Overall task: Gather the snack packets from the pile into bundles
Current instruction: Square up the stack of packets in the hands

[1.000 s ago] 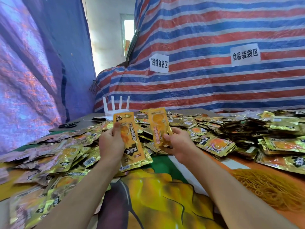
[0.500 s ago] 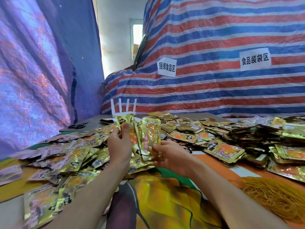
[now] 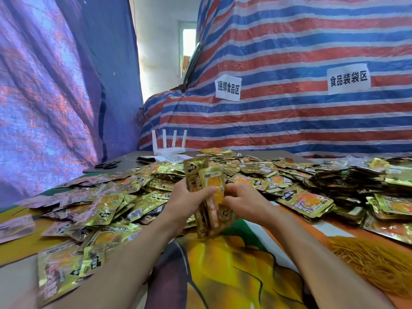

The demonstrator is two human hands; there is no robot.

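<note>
A small stack of gold snack packets (image 3: 210, 192) with orange pictures stands upright between my hands, above the table's middle. My left hand (image 3: 187, 197) grips the stack from the left, thumb across the front packet. My right hand (image 3: 244, 200) holds its right edge, fingers curled behind. A wide pile of loose gold packets (image 3: 124, 197) spreads over the table to the left and back. More packets (image 3: 305, 202) and darker stacked ones (image 3: 347, 179) lie to the right.
A heap of yellow rubber bands (image 3: 370, 262) lies at the right front. A white router (image 3: 169, 148) and black scissors (image 3: 107, 165) sit at the table's far left. Striped tarpaulin with two paper signs (image 3: 228, 88) hangs behind. A printed cloth (image 3: 234, 270) covers the table.
My right hand has brought its packet against the ones in my left hand, so both hands now hold one stack. The camera has tilted and moved closer.
</note>
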